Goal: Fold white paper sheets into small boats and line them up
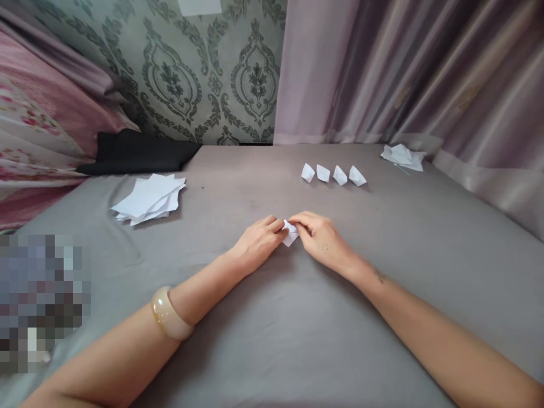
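Observation:
Between my two hands, low over the grey cloth, is a small folded piece of white paper with one corner pointing toward me. My left hand grips its left side, fingers curled over the edge. On the other side my right hand pinches the paper between thumb and forefinger. Parts of the paper are hidden under the fingers. Beyond the hands stands a row of several small folded paper shapes, pointed and boat-like.
A stack of white paper sheets lies at the left, near a folded black cloth. More white paper sits at the back right by the curtain. Patterned wallpaper covers the wall. A blurred patch fills the left edge.

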A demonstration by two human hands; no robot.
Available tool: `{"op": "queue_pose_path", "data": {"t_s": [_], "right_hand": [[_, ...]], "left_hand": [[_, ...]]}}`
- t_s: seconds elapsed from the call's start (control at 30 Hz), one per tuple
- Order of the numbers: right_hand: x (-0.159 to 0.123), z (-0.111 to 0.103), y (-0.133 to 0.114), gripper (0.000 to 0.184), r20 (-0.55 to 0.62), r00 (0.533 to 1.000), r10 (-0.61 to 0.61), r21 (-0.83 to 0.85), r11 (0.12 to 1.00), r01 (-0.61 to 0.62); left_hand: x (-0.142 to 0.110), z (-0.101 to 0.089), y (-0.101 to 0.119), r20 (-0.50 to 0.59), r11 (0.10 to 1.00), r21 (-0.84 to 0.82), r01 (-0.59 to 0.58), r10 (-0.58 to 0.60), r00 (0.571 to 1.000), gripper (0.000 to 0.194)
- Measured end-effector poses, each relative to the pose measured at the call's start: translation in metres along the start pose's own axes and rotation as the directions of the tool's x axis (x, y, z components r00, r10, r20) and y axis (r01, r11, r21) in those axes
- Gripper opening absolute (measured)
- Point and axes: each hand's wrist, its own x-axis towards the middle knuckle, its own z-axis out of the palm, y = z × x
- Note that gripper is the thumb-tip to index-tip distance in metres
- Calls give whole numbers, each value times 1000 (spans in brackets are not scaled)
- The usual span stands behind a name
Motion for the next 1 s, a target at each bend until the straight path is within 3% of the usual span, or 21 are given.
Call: {"op": "queue_pose_path", "data": {"t_s": [0.13, 0.23, 0.5, 0.6, 0.73, 0.87, 1.0], "right_hand": [[-12, 8, -12, 40, 116, 992, -41, -233, 970, 67], [-17, 8, -16, 38, 148, 988, -39, -333, 939, 87], [-18, 4, -22, 28, 182, 980, -76, -435, 888, 150], [-17, 3, -21, 29, 199, 976, -87, -441, 882, 169], [-15, 2, -15, 29, 215, 969, -118, -436, 877, 203], [-15, -2, -7, 25, 230, 963, -137, -336, 918, 211], [-18, -10, 1, 26, 230, 963, -138, -274, 941, 201]], "left_hand": [[-6, 0, 1, 7, 999, 4, 33, -33, 999, 30], [-14, 1, 0, -14, 997, 3, 79, -79, 997, 30], [-28, -2, -4, -6, 973, -43, 228, -228, 974, 31], [-27, -1, -5, -64, 953, -109, 283, -291, 955, 33], [-21, 5, 1, -198, 970, -214, 118, -161, 967, 43], [-16, 10, 7, -117, 974, -220, 54, -81, 990, 56], [-14, 7, 6, -32, 988, -146, 42, -47, 998, 50]]}}
